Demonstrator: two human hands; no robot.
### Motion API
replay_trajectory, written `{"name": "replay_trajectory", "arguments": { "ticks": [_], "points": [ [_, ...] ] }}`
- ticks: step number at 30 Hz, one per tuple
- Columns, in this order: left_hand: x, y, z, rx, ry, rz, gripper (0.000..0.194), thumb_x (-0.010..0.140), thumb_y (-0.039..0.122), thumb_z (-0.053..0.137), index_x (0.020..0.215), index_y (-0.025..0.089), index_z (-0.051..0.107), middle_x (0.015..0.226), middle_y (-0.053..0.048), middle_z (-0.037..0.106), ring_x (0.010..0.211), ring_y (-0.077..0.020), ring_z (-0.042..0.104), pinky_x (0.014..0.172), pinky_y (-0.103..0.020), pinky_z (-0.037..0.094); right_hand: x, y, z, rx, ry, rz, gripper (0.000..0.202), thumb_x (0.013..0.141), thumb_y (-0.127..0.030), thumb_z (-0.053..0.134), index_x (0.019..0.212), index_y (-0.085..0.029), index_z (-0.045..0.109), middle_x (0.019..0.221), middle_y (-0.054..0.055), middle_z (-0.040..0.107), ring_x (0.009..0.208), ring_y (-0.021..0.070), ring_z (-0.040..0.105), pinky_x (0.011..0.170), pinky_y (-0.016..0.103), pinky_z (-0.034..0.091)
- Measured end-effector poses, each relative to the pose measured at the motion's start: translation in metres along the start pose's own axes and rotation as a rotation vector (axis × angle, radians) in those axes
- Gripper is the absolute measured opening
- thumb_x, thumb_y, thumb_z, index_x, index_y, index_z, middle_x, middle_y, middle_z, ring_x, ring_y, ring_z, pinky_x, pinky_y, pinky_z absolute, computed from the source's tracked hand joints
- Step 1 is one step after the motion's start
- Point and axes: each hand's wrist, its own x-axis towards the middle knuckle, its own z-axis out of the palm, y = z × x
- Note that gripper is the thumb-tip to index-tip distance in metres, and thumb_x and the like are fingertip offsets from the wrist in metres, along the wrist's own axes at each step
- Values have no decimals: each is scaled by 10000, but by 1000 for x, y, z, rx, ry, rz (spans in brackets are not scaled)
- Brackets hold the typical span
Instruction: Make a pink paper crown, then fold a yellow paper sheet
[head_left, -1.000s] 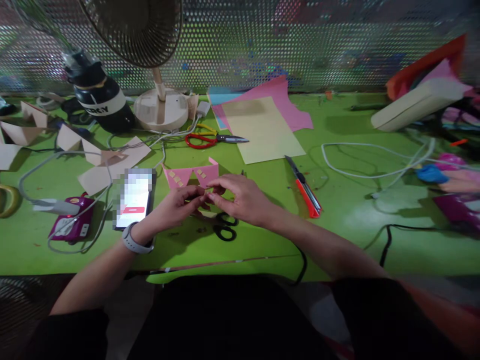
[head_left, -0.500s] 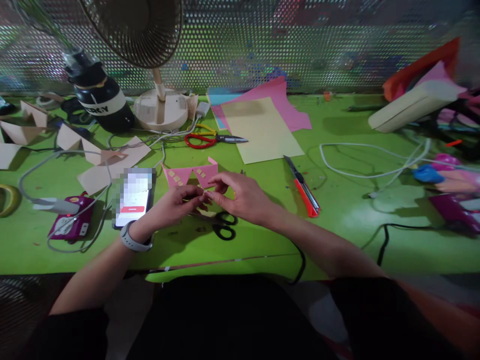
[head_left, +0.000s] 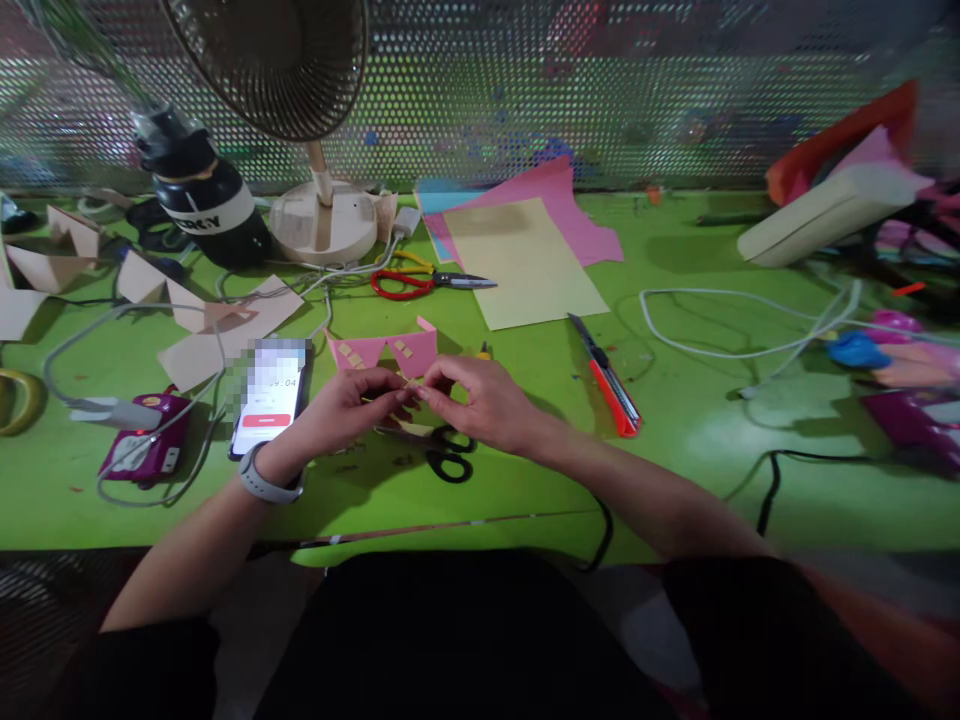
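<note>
My left hand and my right hand meet fingertip to fingertip above the green table. Between them is a small yellowish paper piece, pinched by both hands. Just behind the fingers stands a folded pink paper bearing small yellow squares. Black-handled scissors lie partly hidden under my right hand. A lit phone rests left of my left hand, and a red cutter knife lies to the right of my right hand.
Behind are red-and-yellow scissors, a yellow sheet over pink paper, a fan and a dark bottle. Folded paper, a purple device and cables lie left. A white cable loops at the right.
The fingers of my right hand have drawn closer together at the small piece. Both hands stay in nearly the same place.
</note>
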Motion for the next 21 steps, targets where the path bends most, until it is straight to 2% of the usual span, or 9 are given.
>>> {"name": "replay_trajectory", "arguments": {
  "ticks": [3, 7, 9, 13, 18, 21],
  "points": [
    [1, 2, -5, 19, 30, 9, 324, 877, 457, 669, 935, 139, 685, 828, -54, 722, 764, -160, 712, 704, -285, 603, -2, -8, -10, -122, -118, 58, 153, 943, -286, 539, 952, -150, 608, 858, 54, 688, 743, 153, 606, 661, 272, 413],
    [2, 1, -12, 16, 78, -15, 351, 880, 486, 655, 970, 147, 664, 886, -63, 726, 800, -163, 706, 668, -263, 582, -14, -24, -16, -459, -497, 90, 222, 901, -316, 580, 960, -114, 648, 940, 118, 686, 765, 210, 633, 620, 297, 404],
    [3, 0, -13, 20, 82, -23, 348, 889, 486, 640, 972, 149, 654, 919, -70, 722, 799, -160, 701, 635, -249, 570, -22, -30, -11, -593, -590, 113, 306, 877, -344, 596, 1036, -89, 649, 1014, 156, 674, 782, 245, 652, 608, 316, 416],
    [3, 0, -13, 20, 87, -15, 322, 911, 463, 614, 972, 148, 641, 951, -70, 708, 803, -151, 694, 631, -240, 561, -34, -31, -1, -651, -629, 145, 303, 886, -272, 551, 1112, -86, 627, 1048, 161, 667, 818, 274, 674, 614, 338, 442],
    [2, 4, -11, 20, 117, -12, 312, 916, 452, 607, 970, 145, 631, 978, -74, 705, 809, -150, 690, 652, -247, 558, -39, -21, 0, -601, -572, 127, 299, 888, -303, 562, 1106, -104, 611, 1074, 161, 647, 887, 301, 669, 617, 351, 456],
    [1, 5, -12, 22, 113, -5, 316, 918, 452, 604, 982, 144, 633, 1005, -85, 709, 822, -156, 689, 670, -261, 564, -40, -18, -1, -601, -576, 146, 275, 885, -279, 552, 1094, -109, 609, 1075, 164, 651, 851, 297, 670, 599, 353, 450]
  ]
}}
